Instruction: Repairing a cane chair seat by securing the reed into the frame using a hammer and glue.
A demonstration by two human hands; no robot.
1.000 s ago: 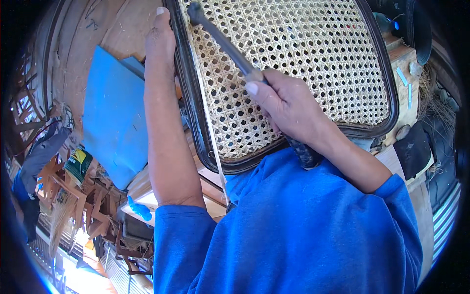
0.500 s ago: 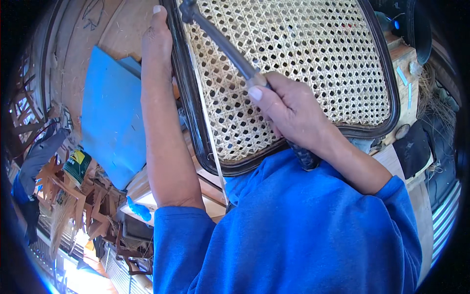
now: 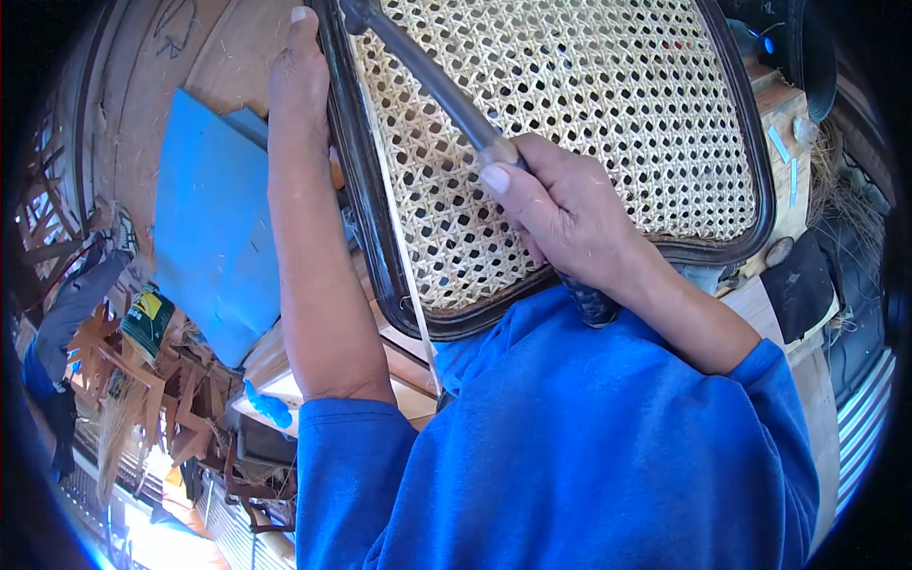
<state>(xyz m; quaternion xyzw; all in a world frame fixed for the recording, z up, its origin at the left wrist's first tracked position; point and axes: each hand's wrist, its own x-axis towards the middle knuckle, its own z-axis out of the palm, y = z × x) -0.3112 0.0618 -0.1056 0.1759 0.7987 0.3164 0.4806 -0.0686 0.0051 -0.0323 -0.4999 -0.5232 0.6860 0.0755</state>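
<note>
My right hand (image 3: 570, 204) is wrapped round the grip of a hammer (image 3: 432, 85). The hammer slants up and left over woven cane mesh (image 3: 570, 104), its head close to the left rim at the top. That mesh fills a dark wooden frame (image 3: 375, 237) with rounded corners, which lies against my lap. At the frame's upper left side is my left hand (image 3: 302, 81), its thumb pointing up along the outer edge; the other fingers are mostly hidden by the frame. A thin pale strip (image 3: 404, 252) follows the left rim and hangs past the lower corner.
A blue sheet-like piece (image 3: 214, 228) lies to the left on a wooden surface. Below it are wooden chair parts (image 3: 190, 408) and a green packet (image 3: 147, 318). On the right are a wooden block (image 3: 784, 142), a black cloth (image 3: 803, 285) and loose fibres (image 3: 841, 190).
The hammer's head has moved slightly up and left, toward the frame's left rim. My left hand has shifted a little left. The cane-filled frame stays almost in place.
</note>
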